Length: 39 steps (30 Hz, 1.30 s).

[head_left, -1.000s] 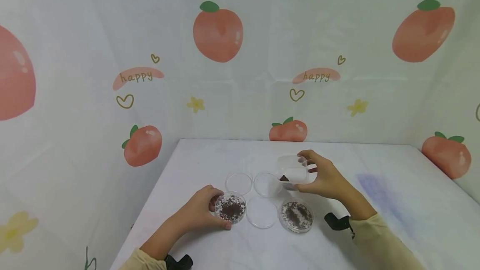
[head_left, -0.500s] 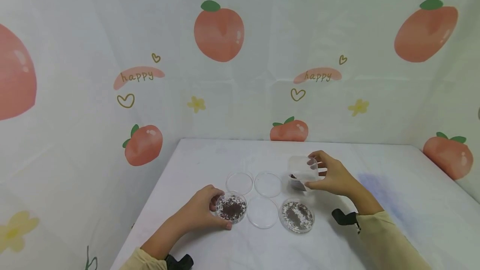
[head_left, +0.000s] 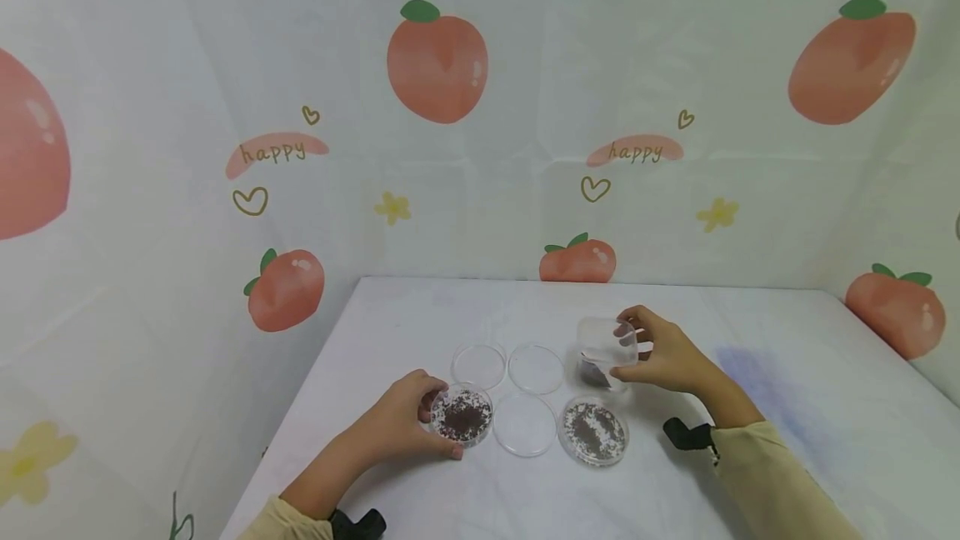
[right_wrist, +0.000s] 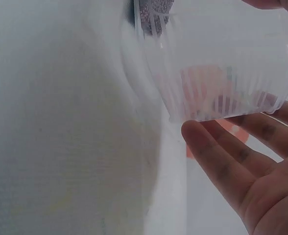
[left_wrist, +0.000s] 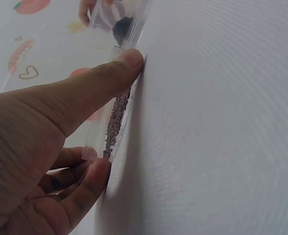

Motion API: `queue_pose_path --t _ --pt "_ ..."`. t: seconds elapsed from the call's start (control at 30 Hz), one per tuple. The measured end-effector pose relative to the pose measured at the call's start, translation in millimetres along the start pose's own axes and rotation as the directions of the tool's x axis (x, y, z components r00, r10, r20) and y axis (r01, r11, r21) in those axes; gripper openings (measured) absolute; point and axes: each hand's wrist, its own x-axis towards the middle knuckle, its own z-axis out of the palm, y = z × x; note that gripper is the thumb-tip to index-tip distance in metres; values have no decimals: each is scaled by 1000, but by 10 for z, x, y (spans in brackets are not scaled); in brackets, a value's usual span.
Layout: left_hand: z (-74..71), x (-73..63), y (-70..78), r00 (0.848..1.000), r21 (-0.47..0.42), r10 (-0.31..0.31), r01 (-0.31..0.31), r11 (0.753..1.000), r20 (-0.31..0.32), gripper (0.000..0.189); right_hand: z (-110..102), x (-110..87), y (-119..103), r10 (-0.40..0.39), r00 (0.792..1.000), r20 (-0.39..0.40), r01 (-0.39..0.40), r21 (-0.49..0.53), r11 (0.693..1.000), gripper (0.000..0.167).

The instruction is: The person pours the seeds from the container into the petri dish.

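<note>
A clear plastic container (head_left: 600,335) is held by the right hand (head_left: 658,357) near the far row of round pieces, its sides pinched between thumb and spread fingers. By the left hand (head_left: 405,419), a granule-filled petri dish (head_left: 473,442) is gripped at its rim, the thumb set against the near side and the fingers bent round the far side. In the head view, dark granules (head_left: 594,374) are seen heaped in the container's lower left corner. The ribbed wall is shown clearly only by the right wrist camera, where fingertips are seen laid along its lower edge; whether the base is touched by the table (head_left: 465,498) cannot be told. The container's height and width look nearly matched, so its long axis cannot be told; its mouth appears to be turned upward. By the left wrist camera the petri dish is shown edge-on, its broad face lying level with the table and its granules reduced to a thin band, whereas from the head its round face is seen, dark grains scattered over white specks. Beside it three clear discs (head_left: 525,425) are laid, and to their right a second speckled dish (head_left: 597,462) is placed. Behind, a peach-printed backdrop (head_left: 495,223) is hung.
</note>
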Motion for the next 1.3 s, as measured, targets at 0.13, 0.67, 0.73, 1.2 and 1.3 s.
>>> queue_pose_path --t 0.13,0.67,0.73,1.2,1.3 --pt "6 -5 -2 1000 1 -6 6 1000 -3 94 -16 -11 -5 7 1000 13 -7 -18 1000 75" --pt "-14 2 -19 1000 14 3 -3 1000 -2 94 -16 15 33 38 997 61 -36 -32 999 75" --pt "-17 -6 -15 1000 9 5 -5 1000 0 93 -9 19 41 44 997 70 -42 -38 998 77" --pt "2 0 4 1000 16 0 0 1000 -3 94 -43 -25 -70 18 997 80 -1 -220 976 110" --pt "1 2 21 1000 17 0 0 1000 -4 93 -53 -23 -102 -8 998 65 23 -241 970 113"
